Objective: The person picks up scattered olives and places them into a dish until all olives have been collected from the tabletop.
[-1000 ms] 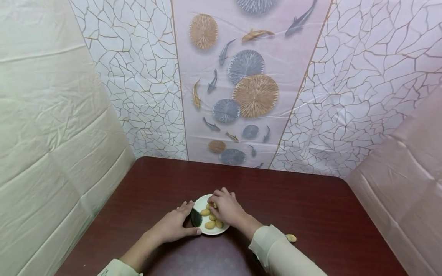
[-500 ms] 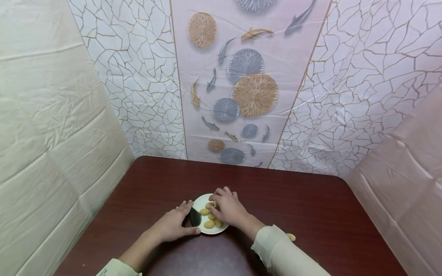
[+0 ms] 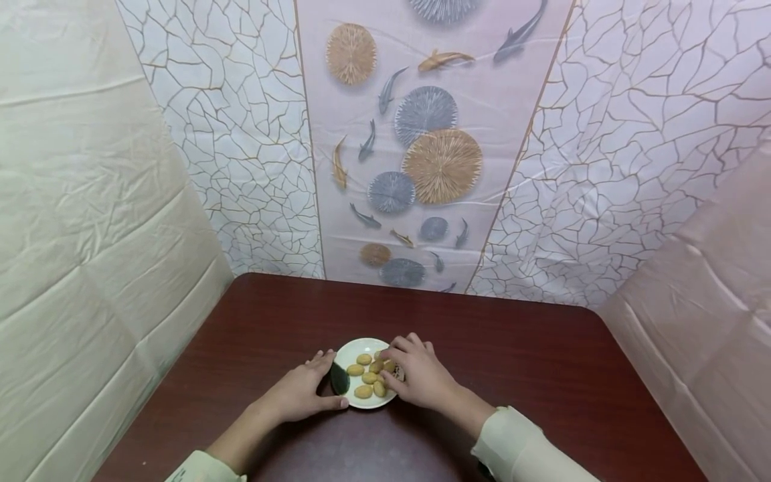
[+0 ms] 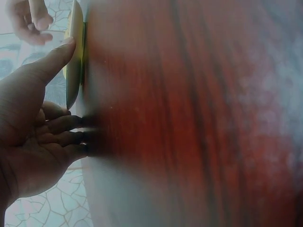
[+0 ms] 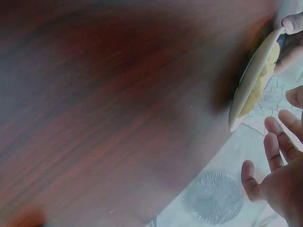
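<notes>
A small white plate (image 3: 361, 345) with a dark green patch on its left rim and a brown pattern at its right edge bears several yellow oval pieces (image 3: 363, 391), whose kind I cannot tell. My left hand (image 3: 303, 391) holds the plate's left edge, thumb at the near rim and fingers at the far side. In the left wrist view the left thumb (image 4: 57, 59) lies against the rim. Over the plate's right side hovers my right hand (image 3: 421, 371), fingers spread and loosely bent, nothing seen between them. It hides part of the right rim and some pieces.
The plate stands on a dark red-brown wooden table (image 3: 289, 314). A patterned cloth wall (image 3: 391, 231) rises behind the table, and plain cloth (image 3: 90, 268) hangs at the left. An orange blur (image 5: 26, 216) shows at a corner of the right wrist view.
My right hand has moved right from over the pieces, uncovering more of them and the brown pattern. A yellow oval piece right of the sleeve has gone out of sight. The left hand stays.
</notes>
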Tool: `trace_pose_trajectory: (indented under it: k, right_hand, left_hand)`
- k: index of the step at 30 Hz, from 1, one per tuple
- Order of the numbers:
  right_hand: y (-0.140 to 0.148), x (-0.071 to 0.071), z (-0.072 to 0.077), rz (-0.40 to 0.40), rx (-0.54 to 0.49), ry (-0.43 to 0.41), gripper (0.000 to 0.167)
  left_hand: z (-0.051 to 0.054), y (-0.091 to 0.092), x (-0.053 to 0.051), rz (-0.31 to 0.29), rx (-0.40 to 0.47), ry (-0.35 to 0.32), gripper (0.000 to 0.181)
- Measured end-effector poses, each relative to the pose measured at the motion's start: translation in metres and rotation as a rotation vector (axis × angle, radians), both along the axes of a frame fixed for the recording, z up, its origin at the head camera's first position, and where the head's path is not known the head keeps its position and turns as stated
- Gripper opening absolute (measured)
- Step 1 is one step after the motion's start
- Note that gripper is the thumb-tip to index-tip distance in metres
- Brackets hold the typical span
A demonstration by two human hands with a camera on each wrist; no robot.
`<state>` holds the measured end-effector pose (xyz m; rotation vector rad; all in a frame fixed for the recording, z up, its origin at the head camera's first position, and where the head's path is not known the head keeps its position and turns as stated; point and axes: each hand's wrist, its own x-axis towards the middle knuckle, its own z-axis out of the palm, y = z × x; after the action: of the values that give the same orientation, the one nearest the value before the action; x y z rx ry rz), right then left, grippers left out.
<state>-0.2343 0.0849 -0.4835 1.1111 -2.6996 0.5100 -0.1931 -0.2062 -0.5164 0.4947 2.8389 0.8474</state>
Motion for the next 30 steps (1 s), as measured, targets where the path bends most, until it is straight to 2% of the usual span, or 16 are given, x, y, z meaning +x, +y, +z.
trace_pose_trajectory:
  k: [11, 19, 30]
  right_hand:
    - [0.053, 0.012, 0.006, -0.078, -0.016, 0.065, 0.027]
    - [0.088, 0.026, 0.007, -0.124, -0.011, 0.118, 0.028]
    - [0.124, 0.045, -0.006, -0.196, 0.016, 0.083, 0.028]
  left_hand:
    - [0.004, 0.0, -0.001, 0.008, -0.013, -0.022, 0.113]
    - [0.007, -0.002, -0.001, 0.007, -0.022, -0.023, 0.114]
    - [0.006, 0.001, 0.001, -0.002, -0.021, -0.03, 0.115]
